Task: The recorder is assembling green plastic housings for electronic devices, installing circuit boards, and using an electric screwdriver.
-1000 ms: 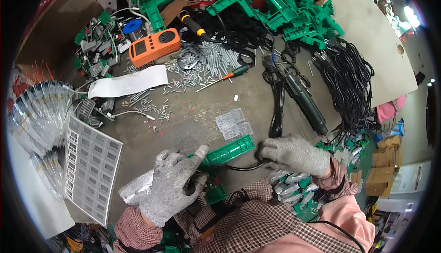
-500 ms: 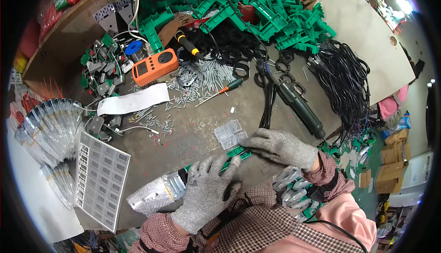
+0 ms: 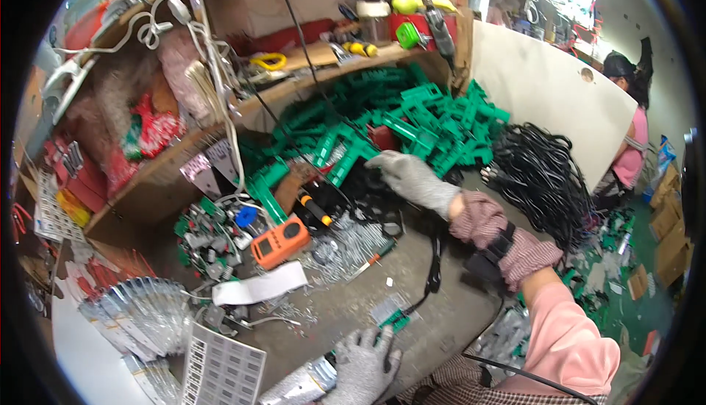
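Note:
My left hand (image 3: 364,367), in a grey knit glove, lies low on the bench with its fingers spread. Its fingertips are close to a narrow green plastic part (image 3: 397,322); whether they touch it is unclear. Just beyond that part are small clear plastic pieces (image 3: 386,307). A bubble-wrapped packet (image 3: 301,384) is beside this hand's left edge. My right hand (image 3: 415,178), gloved alike, reaches far forward to the front of a heap of green plastic frames (image 3: 426,122), above black plastic rings (image 3: 368,184). Blur and the heap obscure its fingertips, so any hold is hidden.
Mid-bench are loose screws (image 3: 342,247), an orange meter (image 3: 281,243), a yellow-black screwdriver (image 3: 315,208) and a white paper strip (image 3: 259,284). Black cables (image 3: 540,177) are heaped at right. A shelf (image 3: 323,67) crosses behind. Another person (image 3: 629,126) is at far right.
My right hand has left the green part by my left hand and moved far forward to the heap. The view has tilted up, showing the shelf. My left hand stays beside the green part.

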Action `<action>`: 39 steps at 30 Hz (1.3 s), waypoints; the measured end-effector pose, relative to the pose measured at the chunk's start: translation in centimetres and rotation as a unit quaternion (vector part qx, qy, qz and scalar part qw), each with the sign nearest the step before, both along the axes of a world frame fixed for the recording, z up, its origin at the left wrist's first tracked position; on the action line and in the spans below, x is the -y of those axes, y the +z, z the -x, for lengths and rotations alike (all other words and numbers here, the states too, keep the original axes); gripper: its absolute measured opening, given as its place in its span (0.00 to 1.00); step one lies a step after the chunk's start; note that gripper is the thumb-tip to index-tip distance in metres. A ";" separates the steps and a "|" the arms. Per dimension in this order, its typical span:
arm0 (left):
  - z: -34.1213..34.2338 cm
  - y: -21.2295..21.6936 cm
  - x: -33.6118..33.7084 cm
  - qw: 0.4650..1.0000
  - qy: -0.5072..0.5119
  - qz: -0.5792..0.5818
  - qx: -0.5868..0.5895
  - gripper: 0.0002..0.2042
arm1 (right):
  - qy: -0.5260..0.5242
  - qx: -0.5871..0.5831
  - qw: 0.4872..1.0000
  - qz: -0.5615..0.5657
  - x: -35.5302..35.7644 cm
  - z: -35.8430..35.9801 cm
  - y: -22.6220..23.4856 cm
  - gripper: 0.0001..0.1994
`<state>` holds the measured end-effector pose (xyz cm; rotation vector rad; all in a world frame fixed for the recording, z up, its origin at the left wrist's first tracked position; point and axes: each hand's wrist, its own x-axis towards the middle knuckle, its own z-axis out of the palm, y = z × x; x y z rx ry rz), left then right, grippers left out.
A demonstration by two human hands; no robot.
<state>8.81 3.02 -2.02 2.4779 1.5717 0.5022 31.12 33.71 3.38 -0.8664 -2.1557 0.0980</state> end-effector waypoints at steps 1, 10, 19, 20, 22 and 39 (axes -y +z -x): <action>-0.5 -0.2 -0.3 1.000 -0.012 0.000 -0.004 0.23 | -0.038 0.050 0.998 -0.030 -2.4 1.4 -0.7 0.15; -0.9 0.8 -0.9 0.994 -0.028 0.034 -0.100 0.36 | -0.063 -0.137 0.987 -0.047 -6.0 -0.4 3.1 0.10; -1.1 0.2 -1.0 0.995 -0.006 0.050 -0.090 0.34 | -0.244 0.106 0.929 0.258 13.9 -10.3 -1.3 0.20; -1.0 0.0 -0.8 0.996 0.003 0.042 -0.081 0.34 | -0.237 0.185 0.929 0.216 13.8 -9.8 -1.6 0.26; -0.9 -0.4 -0.5 0.998 0.005 0.010 -0.064 0.34 | -0.237 0.170 0.940 0.174 14.2 -8.9 -1.7 0.28; -0.9 -1.2 -0.1 0.997 0.007 -0.010 -0.072 0.30 | -0.069 -0.270 0.869 0.409 24.2 4.3 -5.1 0.07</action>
